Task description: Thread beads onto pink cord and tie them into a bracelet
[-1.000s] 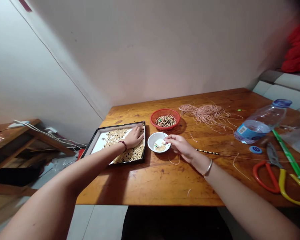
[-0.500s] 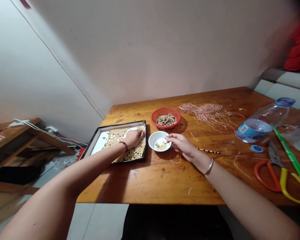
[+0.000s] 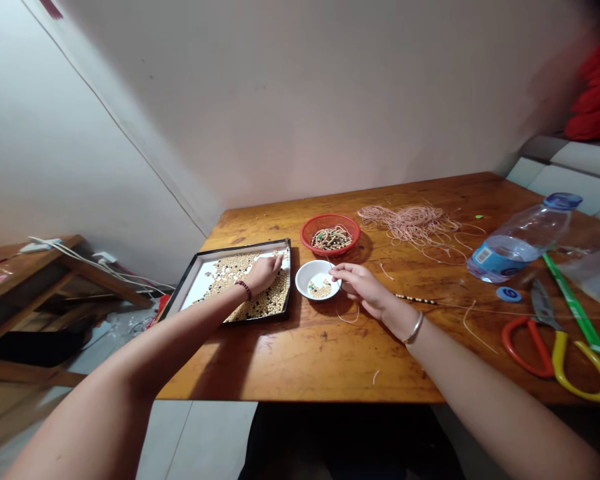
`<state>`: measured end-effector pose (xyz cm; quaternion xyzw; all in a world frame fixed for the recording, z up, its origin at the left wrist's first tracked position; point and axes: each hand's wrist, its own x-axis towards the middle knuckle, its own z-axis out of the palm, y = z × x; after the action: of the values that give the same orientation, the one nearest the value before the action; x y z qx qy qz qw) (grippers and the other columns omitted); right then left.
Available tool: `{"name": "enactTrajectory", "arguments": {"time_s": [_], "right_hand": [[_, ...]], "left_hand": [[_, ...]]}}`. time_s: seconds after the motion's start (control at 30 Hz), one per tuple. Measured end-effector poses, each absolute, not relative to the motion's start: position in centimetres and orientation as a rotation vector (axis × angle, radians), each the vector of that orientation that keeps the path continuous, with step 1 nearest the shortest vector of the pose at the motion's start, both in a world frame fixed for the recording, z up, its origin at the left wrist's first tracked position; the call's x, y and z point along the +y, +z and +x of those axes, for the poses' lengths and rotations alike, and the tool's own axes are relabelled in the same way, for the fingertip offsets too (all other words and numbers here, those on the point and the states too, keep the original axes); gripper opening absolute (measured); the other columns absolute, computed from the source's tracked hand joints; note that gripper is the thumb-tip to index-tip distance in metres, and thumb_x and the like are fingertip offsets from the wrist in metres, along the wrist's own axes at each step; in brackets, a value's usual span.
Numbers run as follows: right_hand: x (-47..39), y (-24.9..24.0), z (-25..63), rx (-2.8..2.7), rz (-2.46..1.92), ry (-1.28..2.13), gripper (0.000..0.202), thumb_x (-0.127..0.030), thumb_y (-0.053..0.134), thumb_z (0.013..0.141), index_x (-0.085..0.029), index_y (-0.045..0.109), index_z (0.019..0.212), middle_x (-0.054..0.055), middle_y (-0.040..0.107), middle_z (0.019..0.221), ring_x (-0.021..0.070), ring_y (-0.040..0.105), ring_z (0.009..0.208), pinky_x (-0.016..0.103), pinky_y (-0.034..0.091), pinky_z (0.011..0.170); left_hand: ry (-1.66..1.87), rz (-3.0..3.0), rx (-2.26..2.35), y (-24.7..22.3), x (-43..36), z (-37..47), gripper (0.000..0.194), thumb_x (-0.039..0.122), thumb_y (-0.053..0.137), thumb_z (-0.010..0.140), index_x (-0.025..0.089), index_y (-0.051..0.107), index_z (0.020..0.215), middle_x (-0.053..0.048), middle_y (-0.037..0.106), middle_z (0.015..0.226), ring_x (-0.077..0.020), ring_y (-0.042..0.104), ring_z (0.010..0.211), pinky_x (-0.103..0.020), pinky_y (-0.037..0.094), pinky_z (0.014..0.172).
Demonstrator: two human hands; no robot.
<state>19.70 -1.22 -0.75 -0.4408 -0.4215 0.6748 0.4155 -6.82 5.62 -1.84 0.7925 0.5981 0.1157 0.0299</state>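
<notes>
At nine o'clock from the white bowl [image 3: 314, 270]: shallow black-edged tray [image 3: 193, 290], spread with loose pale and black beads [image 3: 269, 303].
Left hand [image 3: 264, 273]: placed inside the tray, towards three o'clock, down at the beads; curled under at the fingers, cannot tell whether gripping any.
Right hand [image 3: 357, 285]: stationed at three o'clock of the bowl, pinching a thin dark wire [image 3: 339, 285] between thumb and fingertips, beside the rim.
White bowl: containing a small patch of pale beads, with green among them.
Beaded strand [image 3: 415, 299]: lying on the wooden table [image 3: 300, 367] at three o'clock, beyond the right hand.
Red basket [image 3: 307, 243]: set towards one o'clock, holding strung beads [image 3: 334, 237].
Cord tangle [image 3: 415, 223]: lying at two o'clock.
Step in hand: judged as gathering beads left-handed, wire held ready.
Next move: judged to call for light fingertip picking, steady pinch on the wire, bowl undisturbed.
</notes>
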Motion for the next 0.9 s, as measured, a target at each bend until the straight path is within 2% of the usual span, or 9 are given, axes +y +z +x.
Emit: {"name": "enactTrajectory", "arguments": {"time_s": [0.13,0.27,0.37,0.53,0.7,0.9], "right_hand": [[-1.1,-0.7,19.8,-1.053,-1.102,1.694,0.027,-0.038,0.071,0.066,-0.018,0.059,0.079,-0.006,0.052,0.059,0.0032,0.030,0.043,0.018,0.014,0.042],[-0.9,-0.9,19.9,-1.038,-1.061,1.715,0.025,-0.037,0.071,0.067,-0.017,0.059,0.077,-0.007,0.047,0.054,0.0026,0.026,0.041,0.018,0.010,0.041],[-0.8,-0.8,20.2,-0.982,-1.052,1.711,0.022,-0.032,0.071,0.067,-0.017,0.059,0.078,-0.006,0.052,0.059,0.0015,0.026,0.039,0.017,0.010,0.040],[-0.5,-0.4,20.6,-0.880,-1.067,1.657,0.017,-0.027,0.068,0.069,-0.016,0.060,0.079,-0.003,0.058,0.071,-0.0015,0.023,0.037,0.016,0.010,0.036],[0.0,-0.5,20.8,-0.792,-1.116,1.581,0.012,-0.023,0.065,0.070,-0.015,0.057,0.072,-0.003,0.056,0.069,-0.0018,0.021,0.035,0.015,0.008,0.033],[0.0,-0.5,20.8,-0.771,-1.130,1.576,0.011,-0.022,0.061,0.072,-0.015,0.053,0.068,-0.004,0.055,0.066,-0.0013,0.021,0.034,0.015,0.010,0.032]], "left_hand": [[0.395,2.438,1.814,-0.7,5.8,-7.1,0.057,0.047,0.022,0.096,0.016,0.050,0.056,-0.002,0.049,0.050,-0.0127,0.038,0.046,-0.027,0.024,0.051],[0.428,2.447,1.803,0.7,5.8,-6.6,0.056,0.046,0.024,0.096,0.016,0.048,0.054,-0.002,0.046,0.048,-0.0120,0.035,0.045,-0.027,0.022,0.051],[0.440,2.493,1.741,2.2,5.6,-4.8,0.056,0.045,0.023,0.096,0.015,0.053,0.060,-0.003,0.052,0.053,-0.0120,0.039,0.047,-0.026,0.025,0.052],[0.145,2.857,1.474,3.3,4.6,0.0,0.054,0.039,0.027,0.097,0.012,0.063,0.066,-0.009,0.061,0.060,-0.0145,0.050,0.049,-0.027,0.031,0.054],[-0.272,3.063,1.186,1.7,3.9,3.3,0.045,0.033,0.036,0.094,0.010,0.067,0.072,-0.013,0.064,0.061,-0.0181,0.059,0.053,-0.028,0.038,0.054],[-0.384,3.036,1.223,1.2,4.3,3.9,0.038,0.028,0.040,0.093,0.009,0.066,0.073,-0.014,0.065,0.067,-0.0201,0.062,0.058,-0.028,0.042,0.055]]}}
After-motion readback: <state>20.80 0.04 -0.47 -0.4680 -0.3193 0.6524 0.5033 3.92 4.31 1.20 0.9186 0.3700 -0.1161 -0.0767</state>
